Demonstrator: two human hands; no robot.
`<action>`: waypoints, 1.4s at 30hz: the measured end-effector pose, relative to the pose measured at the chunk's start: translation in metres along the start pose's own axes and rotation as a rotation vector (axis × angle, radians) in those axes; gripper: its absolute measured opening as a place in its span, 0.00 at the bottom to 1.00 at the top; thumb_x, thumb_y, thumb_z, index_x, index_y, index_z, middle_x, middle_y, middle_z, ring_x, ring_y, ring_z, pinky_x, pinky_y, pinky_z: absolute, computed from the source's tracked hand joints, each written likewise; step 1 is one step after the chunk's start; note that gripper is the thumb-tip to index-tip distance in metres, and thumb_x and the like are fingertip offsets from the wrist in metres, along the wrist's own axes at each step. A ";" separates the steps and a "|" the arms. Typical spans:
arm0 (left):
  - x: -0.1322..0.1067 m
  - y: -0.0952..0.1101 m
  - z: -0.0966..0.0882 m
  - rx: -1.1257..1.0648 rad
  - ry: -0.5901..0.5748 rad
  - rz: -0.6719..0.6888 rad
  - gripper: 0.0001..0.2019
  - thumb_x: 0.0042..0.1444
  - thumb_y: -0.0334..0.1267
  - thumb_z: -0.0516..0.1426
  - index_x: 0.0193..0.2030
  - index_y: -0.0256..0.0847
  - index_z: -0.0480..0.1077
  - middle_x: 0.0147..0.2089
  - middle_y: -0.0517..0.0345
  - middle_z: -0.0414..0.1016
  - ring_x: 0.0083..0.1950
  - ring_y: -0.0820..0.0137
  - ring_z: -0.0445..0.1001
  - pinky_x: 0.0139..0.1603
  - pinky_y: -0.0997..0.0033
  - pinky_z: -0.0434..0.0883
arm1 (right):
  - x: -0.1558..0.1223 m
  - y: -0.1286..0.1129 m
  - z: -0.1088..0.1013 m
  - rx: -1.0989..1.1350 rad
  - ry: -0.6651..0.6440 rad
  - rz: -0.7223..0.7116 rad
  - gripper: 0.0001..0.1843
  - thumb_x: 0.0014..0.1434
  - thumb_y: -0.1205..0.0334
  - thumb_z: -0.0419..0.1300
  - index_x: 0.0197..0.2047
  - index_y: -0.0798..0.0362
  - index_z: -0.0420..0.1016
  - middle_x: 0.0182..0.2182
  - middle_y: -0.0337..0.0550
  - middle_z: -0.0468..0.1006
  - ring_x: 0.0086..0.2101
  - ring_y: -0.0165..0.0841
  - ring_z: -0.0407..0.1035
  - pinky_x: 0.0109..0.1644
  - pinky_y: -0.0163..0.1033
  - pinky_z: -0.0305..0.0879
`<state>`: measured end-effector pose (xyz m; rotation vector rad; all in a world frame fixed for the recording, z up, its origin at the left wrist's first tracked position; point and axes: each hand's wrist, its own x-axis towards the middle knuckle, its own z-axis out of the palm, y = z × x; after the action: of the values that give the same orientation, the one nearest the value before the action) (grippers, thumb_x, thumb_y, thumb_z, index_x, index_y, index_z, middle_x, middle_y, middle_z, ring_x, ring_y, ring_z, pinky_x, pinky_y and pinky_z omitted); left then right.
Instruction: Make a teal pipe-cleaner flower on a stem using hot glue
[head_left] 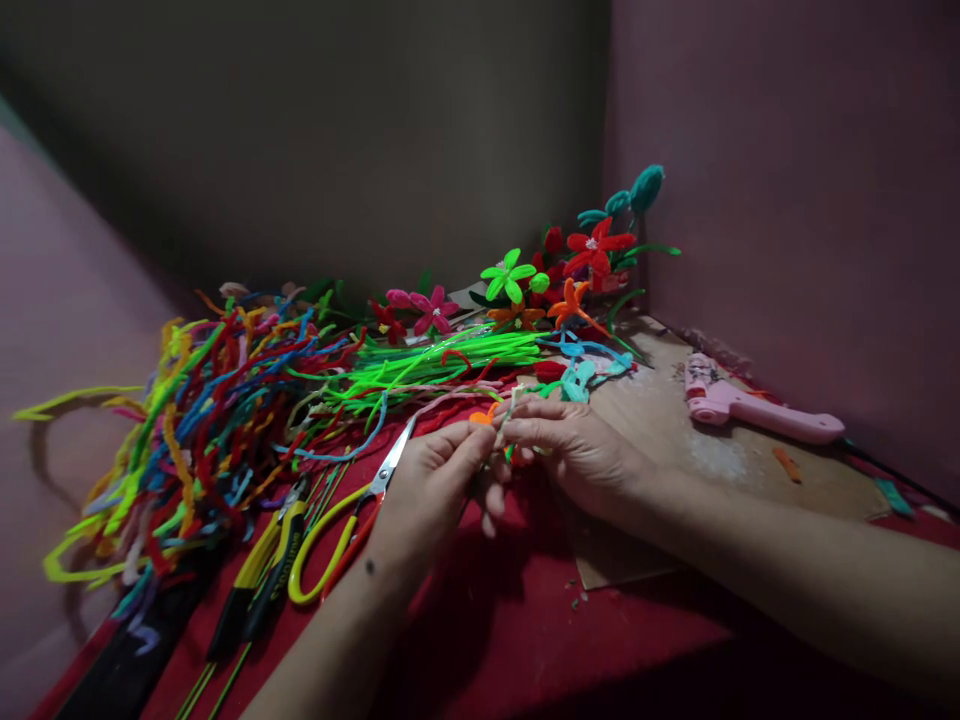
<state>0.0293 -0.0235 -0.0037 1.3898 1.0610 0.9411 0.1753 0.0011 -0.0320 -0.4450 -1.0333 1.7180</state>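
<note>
In the middle of the head view my two hands meet with their fingertips close together. My left hand [442, 475] is closed, thumb and forefinger pinching an orange pipe-cleaner piece [482, 417]. My right hand [574, 445] is closed too, its fingertips on a thin pale strip [516, 396] whose kind I cannot make out. Bits of green and red show under the fingers, mostly hidden. Beside my left wrist lie yellow-handled scissors [324, 545], blades pointing away. Left of them are pliers [262, 560] with yellow and black grips.
A heap of multicoloured pipe cleaners [202, 450] covers the left side. Green pipe cleaners [450, 355] lie behind my hands. Fuzzy flowers [596, 250] stand at the back near the wall. A pink-handled tool [765, 408] rests on a brown board [637, 565] at right.
</note>
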 end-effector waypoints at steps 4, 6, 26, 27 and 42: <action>-0.007 -0.003 0.008 0.491 0.327 0.391 0.03 0.52 0.35 0.58 0.32 0.39 0.72 0.25 0.62 0.70 0.25 0.78 0.67 0.28 0.80 0.66 | 0.000 0.003 0.003 -0.032 0.058 -0.048 0.01 0.48 0.67 0.64 0.27 0.55 0.76 0.27 0.36 0.70 0.29 0.26 0.62 0.34 0.34 0.57; -0.009 -0.001 0.010 0.480 0.313 0.373 0.05 0.54 0.35 0.56 0.30 0.39 0.72 0.20 0.64 0.66 0.22 0.79 0.64 0.25 0.80 0.64 | -0.001 0.002 0.004 -0.052 0.021 -0.038 0.02 0.50 0.66 0.63 0.27 0.54 0.76 0.27 0.36 0.70 0.29 0.26 0.61 0.34 0.34 0.56; -0.012 0.006 0.009 0.203 0.190 0.170 0.07 0.54 0.37 0.55 0.28 0.39 0.69 0.18 0.64 0.67 0.17 0.78 0.64 0.18 0.79 0.64 | -0.007 -0.004 0.005 -0.134 -0.046 -0.072 0.08 0.51 0.63 0.63 0.36 0.50 0.80 0.34 0.40 0.76 0.40 0.33 0.67 0.51 0.43 0.58; -0.012 0.008 0.009 0.076 0.112 0.074 0.09 0.55 0.38 0.55 0.27 0.38 0.68 0.16 0.65 0.65 0.14 0.78 0.62 0.14 0.80 0.62 | -0.007 -0.005 0.005 -0.132 -0.064 -0.067 0.08 0.52 0.63 0.62 0.37 0.50 0.80 0.35 0.40 0.76 0.41 0.33 0.67 0.51 0.43 0.57; -0.008 0.003 0.010 0.369 0.228 0.307 0.04 0.52 0.35 0.57 0.30 0.38 0.71 0.21 0.63 0.68 0.21 0.79 0.66 0.24 0.80 0.66 | -0.005 -0.003 0.003 -0.088 -0.009 -0.082 0.03 0.51 0.64 0.62 0.30 0.52 0.78 0.30 0.38 0.74 0.35 0.30 0.67 0.44 0.39 0.60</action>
<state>0.0366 -0.0342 -0.0018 1.8190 1.2602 1.1895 0.1763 -0.0045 -0.0289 -0.4449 -1.1222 1.6083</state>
